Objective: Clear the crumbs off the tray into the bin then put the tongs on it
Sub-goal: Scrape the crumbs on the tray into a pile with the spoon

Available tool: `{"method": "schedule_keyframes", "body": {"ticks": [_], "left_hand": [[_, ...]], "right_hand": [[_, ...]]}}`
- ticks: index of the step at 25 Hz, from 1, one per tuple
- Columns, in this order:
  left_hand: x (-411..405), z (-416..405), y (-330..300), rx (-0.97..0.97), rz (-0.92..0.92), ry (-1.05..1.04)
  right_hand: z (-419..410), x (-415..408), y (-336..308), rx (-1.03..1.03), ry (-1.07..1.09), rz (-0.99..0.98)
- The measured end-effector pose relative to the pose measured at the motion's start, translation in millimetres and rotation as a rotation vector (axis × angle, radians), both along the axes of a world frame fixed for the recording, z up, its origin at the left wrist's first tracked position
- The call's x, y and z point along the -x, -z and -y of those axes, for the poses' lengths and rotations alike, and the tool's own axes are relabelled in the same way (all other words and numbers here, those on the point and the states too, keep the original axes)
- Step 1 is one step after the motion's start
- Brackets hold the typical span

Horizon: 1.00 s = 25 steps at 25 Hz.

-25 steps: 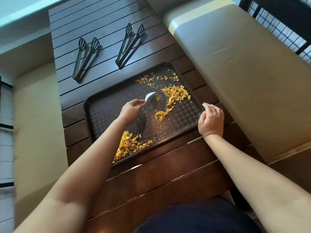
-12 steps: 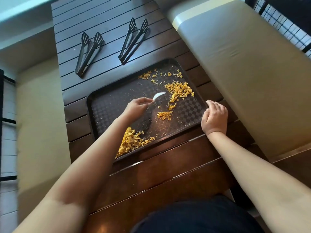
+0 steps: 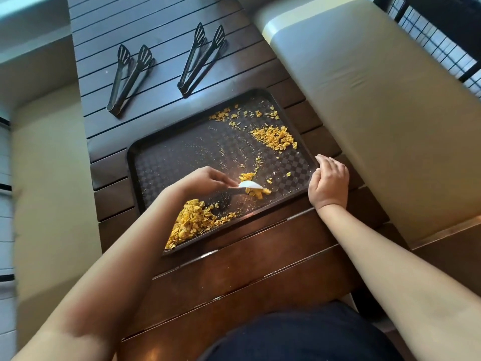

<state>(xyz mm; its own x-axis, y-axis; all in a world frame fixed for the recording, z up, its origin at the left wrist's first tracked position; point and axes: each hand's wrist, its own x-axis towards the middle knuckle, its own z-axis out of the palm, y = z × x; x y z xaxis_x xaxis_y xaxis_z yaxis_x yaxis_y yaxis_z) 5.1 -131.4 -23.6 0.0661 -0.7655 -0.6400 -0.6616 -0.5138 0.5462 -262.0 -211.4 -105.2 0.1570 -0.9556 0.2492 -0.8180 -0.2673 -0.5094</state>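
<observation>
A dark checkered tray (image 3: 166, 162) lies on a slatted wooden table. Yellow crumbs lie on it: a large heap (image 3: 194, 222) at the near left corner, a smaller pile (image 3: 276, 138) at the far right, and scattered bits near the far edge. My left hand (image 3: 205, 179) pinches a white scraper (image 3: 250, 185) that pushes a small clump of crumbs near the tray's middle. My right hand (image 3: 329, 181) grips the tray's near right rim. Two black tongs (image 3: 130, 78) (image 3: 201, 57) lie on the table beyond the tray. No bin is in view.
A beige cushioned bench (image 3: 377, 113) runs along the table's right side, another beige seat (image 3: 49, 178) along the left. The dark wooden table (image 3: 234, 277) extends toward me, bare in front of the tray. A black wire grille (image 3: 447, 35) stands at the far right.
My left hand has dragged the scraper toward me and to the right, pulling a clump of crumbs away from the far pile toward the tray's near edge. My right hand stays on the rim.
</observation>
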Motion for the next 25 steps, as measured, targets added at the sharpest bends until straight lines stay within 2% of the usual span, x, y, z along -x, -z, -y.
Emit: {"method": "schedule_keyframes", "body": {"ticks": [6,8,14,15,17,19,20,22,25], "left_hand": [[-1,-3,5,0.187,-0.063,-0.446],[11,1,8,0.168,-0.085,-0.411],[18,-6,-2,0.014,-0.087,-0.124],[13,-8,-4,0.037,-0.104,-0.164],[1,-12,-3,0.178,-0.106,-0.417],[-12,-16,2,0.291,-0.031,-0.64],[-14,-18,5,0.291,0.01,-0.66],[-8,-23,8,0.236,0.014,-0.583],[11,-28,3,0.116,-0.081,-0.383]], "right_hand": [[0,-1,0,0.008,0.002,0.002],[1,0,1,0.01,-0.001,0.01],[1,0,1,0.012,-0.009,0.011],[1,0,2,0.011,-0.009,0.009],[1,-1,1,0.003,-0.008,0.008],[1,-1,1,-0.002,-0.004,0.008],[1,-1,1,0.0,-0.004,0.006],[1,0,1,0.001,-0.008,0.007],[2,-1,0,-0.001,-0.006,0.008]]}}
